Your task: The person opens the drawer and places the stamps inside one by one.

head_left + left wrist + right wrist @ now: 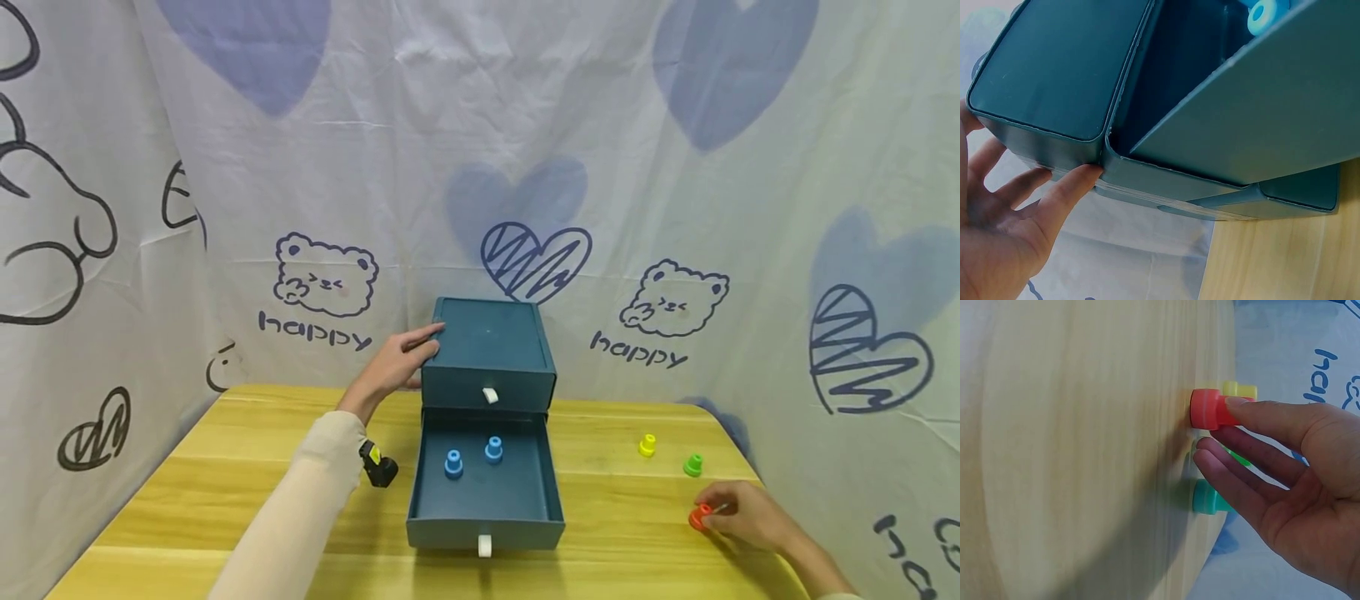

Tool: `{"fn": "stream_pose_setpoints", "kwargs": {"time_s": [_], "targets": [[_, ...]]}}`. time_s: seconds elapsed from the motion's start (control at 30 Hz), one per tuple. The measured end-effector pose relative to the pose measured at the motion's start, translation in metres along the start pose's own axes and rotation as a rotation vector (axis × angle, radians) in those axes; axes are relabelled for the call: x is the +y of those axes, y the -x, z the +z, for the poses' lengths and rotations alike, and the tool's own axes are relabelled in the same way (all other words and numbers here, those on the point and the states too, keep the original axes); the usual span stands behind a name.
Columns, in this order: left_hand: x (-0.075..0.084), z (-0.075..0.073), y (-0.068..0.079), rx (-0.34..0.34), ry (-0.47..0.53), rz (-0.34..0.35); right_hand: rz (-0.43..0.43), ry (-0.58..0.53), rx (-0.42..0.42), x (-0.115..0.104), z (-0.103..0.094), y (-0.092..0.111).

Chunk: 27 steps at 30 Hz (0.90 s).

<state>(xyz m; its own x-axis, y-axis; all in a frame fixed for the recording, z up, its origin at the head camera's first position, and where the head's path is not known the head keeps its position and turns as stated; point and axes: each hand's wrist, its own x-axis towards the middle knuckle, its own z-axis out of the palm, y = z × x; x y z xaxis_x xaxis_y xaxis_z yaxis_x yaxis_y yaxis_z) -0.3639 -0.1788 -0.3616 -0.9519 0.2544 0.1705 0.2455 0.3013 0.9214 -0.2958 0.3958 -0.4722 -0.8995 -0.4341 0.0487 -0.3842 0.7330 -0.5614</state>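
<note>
A dark teal two-drawer cabinet (491,333) stands at the table's back, its lower drawer (487,500) pulled out. Two blue stepped pegs, one at the left (453,465) and one further back (493,450), stand upright inside that drawer. My left hand (393,362) rests against the cabinet's left side with fingers extended; the thumb touches an edge in the left wrist view. At the table's right, my right hand (750,515) pinches a red stepped peg (1205,409) between thumb and fingers. The peg is upright, at or close to the tabletop.
A yellow peg (647,446) and a green peg (693,465) stand beyond the red one. The right wrist view also holds a teal-green peg (1205,497) below the fingers. A black and yellow tape measure (378,468) lies left of the drawer. Printed cloth (480,125) hangs behind.
</note>
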Motion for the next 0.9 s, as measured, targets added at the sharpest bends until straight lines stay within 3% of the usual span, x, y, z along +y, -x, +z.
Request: {"fn": "stream_pose_setpoints", "kwargs": {"time_s": [0.43,0.7,0.9], "targets": [[0.002,-0.002,0.001,-0.009,0.001,0.011,-0.024,-0.044,0.006,-0.031,-0.005,-0.014],[0.002,0.001,0.002,0.009,0.011,-0.008,-0.140,-0.028,0.013,-0.060,-0.008,-0.032],[0.004,0.001,0.003,0.018,0.012,-0.015,-0.148,-0.023,0.021,-0.085,-0.013,-0.043]]}}
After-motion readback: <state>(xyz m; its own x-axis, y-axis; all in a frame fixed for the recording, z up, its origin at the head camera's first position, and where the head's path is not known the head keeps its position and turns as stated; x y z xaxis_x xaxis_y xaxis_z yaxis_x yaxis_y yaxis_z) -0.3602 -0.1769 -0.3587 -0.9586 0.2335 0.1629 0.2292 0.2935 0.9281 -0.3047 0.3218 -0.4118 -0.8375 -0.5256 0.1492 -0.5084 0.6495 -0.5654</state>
